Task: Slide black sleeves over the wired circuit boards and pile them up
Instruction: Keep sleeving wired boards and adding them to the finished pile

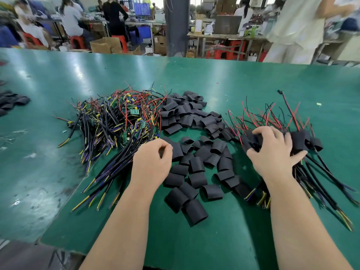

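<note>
A tangled heap of bare wired circuit boards [124, 117], green boards with red, black, yellow and purple leads, lies at the left. Loose black sleeves [194, 152], short flattened tubes, lie scattered just beside it in the middle. The sleeved boards [300, 141] are piled at the right, their thin red and black wires fanning away.

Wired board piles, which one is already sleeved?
The right pile under the right hand: black sleeves cover its boards, while the left pile shows bare green boards.
</note>
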Demonstrator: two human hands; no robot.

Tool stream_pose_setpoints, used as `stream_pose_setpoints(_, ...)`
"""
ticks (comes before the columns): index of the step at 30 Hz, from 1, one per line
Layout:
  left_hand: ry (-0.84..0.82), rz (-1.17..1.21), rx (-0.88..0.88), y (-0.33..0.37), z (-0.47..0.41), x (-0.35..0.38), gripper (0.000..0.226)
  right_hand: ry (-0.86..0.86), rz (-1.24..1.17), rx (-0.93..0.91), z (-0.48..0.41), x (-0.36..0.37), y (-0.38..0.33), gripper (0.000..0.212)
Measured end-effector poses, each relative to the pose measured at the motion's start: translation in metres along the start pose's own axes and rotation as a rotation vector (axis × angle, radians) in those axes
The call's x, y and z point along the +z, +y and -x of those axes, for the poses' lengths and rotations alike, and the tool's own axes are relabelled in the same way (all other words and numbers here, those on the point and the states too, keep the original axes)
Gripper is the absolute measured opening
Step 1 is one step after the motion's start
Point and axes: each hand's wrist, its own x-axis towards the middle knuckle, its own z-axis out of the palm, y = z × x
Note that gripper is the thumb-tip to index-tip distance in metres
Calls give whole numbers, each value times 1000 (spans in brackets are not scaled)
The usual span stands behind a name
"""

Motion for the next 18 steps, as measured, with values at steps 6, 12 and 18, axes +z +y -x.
stream_pose_setpoints(6, 93, -136, -28, 3, 0, -3, 16, 64, -30, 31, -4, -2, 6, 44)
stream_pose_setpoints(12, 266, -322, -250, -2, 0, -8, 42, -1, 38, -44, -1, -7, 5, 61)
stream_pose_setpoints(18, 162, -416, -306, -12, -1, -9, 43, -94, -290, -373, 16, -19, -17, 31)
